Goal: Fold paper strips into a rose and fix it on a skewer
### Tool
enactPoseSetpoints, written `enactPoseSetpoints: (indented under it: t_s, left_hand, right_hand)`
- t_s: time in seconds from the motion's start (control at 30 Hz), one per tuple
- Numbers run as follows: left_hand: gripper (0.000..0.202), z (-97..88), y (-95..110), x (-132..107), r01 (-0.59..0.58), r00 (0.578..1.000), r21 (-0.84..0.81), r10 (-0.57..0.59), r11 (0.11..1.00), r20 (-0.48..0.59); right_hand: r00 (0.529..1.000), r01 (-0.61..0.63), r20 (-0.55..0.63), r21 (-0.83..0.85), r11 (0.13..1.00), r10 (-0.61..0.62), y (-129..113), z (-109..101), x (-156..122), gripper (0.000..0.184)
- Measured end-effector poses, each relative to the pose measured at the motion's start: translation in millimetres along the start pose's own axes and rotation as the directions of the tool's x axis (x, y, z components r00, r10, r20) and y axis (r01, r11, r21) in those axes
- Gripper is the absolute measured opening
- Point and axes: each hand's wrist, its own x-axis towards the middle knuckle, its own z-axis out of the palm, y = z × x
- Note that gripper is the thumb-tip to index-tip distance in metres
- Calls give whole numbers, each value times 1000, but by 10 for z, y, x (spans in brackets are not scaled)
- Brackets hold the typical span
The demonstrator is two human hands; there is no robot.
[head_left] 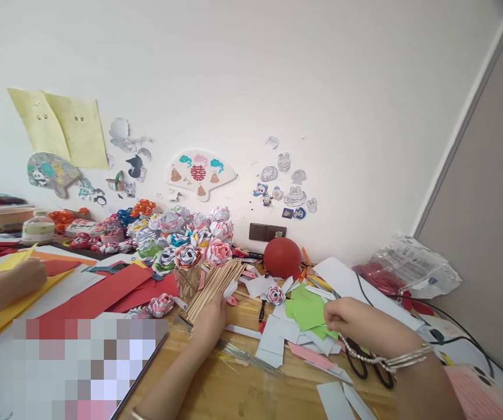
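Note:
My left hand (210, 324) is closed, with a small folded white paper piece (230, 290) at its fingertips. Right behind it lies a bundle of thin wooden sticks (216, 283), partly covered by the hand. My right hand (350, 318) has its fingers curled together at the edge of some green paper sheets (306, 309); what they pinch is hidden. Below that hand, black-handled scissors (380, 373) lie partly under the wrist. White paper pieces (273, 344) and a pink paper strip (310, 354) are scattered between my hands. A finished paper flower (274, 294) sits behind them.
A red ball (282, 258) stands near the wall. Many paper flowers (190, 233) are heaped at the back, with red paper (102, 291) in front. Another person's hand (28, 274) rests over yellow paper at left. A plastic bag (417, 265) and black cables lie right.

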Motion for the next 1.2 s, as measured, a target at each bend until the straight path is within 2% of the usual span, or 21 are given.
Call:
enactPoseSetpoints:
  t_s: [0.1, 0.23, 0.33, 0.47, 0.7, 0.97, 1.2]
  left_hand:
    - [34, -1, -8, 55, 63, 998, -334, -61, 940, 17]
    - [44, 0, 44, 65, 137, 989, -686, -63, 715, 133]
    - [43, -3, 111, 20, 195, 977, -814, -35, 547, 210]
    - [45, 16, 167, -4, 267, 958, -862, -20, 432, 287]
    - [45, 88, 128, 26, 322, 941, -850, -40, 417, 337]
    - [41, 149, 88, -10, 326, 930, -806, -15, 493, 367]
    - [39, 235, 91, 13, 205, 971, -808, -9, 553, 241]
  right_hand:
    - [999, 13, -30, 51, 999, -12, 154, -21, 10, 16]
    - [999, 28, -23, 126, 992, -25, 188, 22, 137, 15]
    - [999, 32, 30, 168, 985, -38, 147, 50, 217, 17]
    - [998, 29, 44, 190, 981, -38, 146, 59, 261, 20]
    - [999, 43, -12, 202, 979, -41, 210, -14, 217, 22]
    - [998, 66, -16, 220, 973, -64, 346, 57, 259, 21]
    - [999, 50, -9, 208, 977, -50, 316, 35, 253, 20]
